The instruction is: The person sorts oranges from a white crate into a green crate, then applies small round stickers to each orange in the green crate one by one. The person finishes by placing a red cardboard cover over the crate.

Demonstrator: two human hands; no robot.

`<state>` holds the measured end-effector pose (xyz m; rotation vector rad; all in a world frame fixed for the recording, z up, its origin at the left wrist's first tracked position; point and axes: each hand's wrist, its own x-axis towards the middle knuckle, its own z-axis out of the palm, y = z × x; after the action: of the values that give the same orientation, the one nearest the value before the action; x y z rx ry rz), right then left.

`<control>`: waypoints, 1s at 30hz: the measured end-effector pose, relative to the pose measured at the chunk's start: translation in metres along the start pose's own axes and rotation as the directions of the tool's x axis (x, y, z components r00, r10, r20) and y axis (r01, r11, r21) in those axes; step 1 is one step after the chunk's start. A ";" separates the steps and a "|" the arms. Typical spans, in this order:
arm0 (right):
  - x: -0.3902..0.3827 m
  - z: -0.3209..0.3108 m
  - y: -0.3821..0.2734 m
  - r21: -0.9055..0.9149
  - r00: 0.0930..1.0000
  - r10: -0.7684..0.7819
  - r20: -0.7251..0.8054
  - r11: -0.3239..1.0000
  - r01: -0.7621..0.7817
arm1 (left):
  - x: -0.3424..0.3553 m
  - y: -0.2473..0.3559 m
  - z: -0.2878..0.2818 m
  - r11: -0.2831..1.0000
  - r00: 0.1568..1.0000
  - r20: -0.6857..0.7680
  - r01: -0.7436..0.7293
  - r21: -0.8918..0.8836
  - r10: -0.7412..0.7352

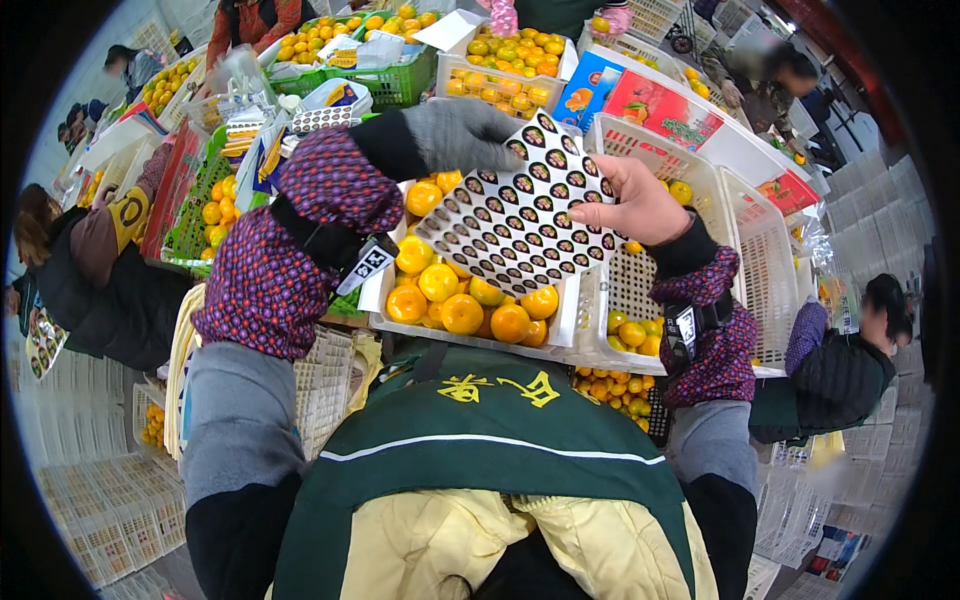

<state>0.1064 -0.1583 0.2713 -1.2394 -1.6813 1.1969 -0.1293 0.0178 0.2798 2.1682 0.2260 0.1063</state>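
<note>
My left hand point(460, 135), in a grey knit glove, grips the upper left edge of a white sheet of stickers point(520, 215). Rows of small dark drop-shaped labels cover the sheet. At the sheet's right edge my bare right hand point(640, 200) pinches it between thumb and fingers. The sheet hangs tilted above a white box holding orange mandarins point(462, 313) and hides its far part. Beside this box on the right, a white plastic crate point(628, 265) has several greenish-yellow mandarins point(632, 335) at its near end. Purple patterned sleeve covers are on both my forearms.
Beyond my hands stand a clear crate of mandarins point(500, 90) and a green basket point(405, 82). Red and blue printed cartons point(660, 110) lie at the far right. More mandarins fill a dark crate point(658, 415) below the table edge. Other people work on both sides and opposite.
</note>
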 end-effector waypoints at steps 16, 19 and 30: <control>-0.010 0.035 0.125 0.407 0.728 0.321 -0.605 0.911 -0.063 | -0.026 -0.077 0.154 0.553 0.654 -0.547 -0.227 -0.801 -0.523; -0.015 0.039 0.133 0.408 0.778 0.344 -0.526 0.905 -0.124 | -0.029 -0.078 0.155 0.673 0.553 -0.593 -0.078 -0.736 -0.585; -0.037 0.019 0.135 0.650 0.970 0.117 -0.215 0.758 0.053 | -0.059 -0.098 0.139 0.400 0.819 -0.326 -0.130 -0.907 -0.472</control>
<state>0.1392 -0.1843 0.1363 -0.9140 -0.9209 1.4194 -0.1771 -0.0518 0.1205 0.9068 0.5846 0.5983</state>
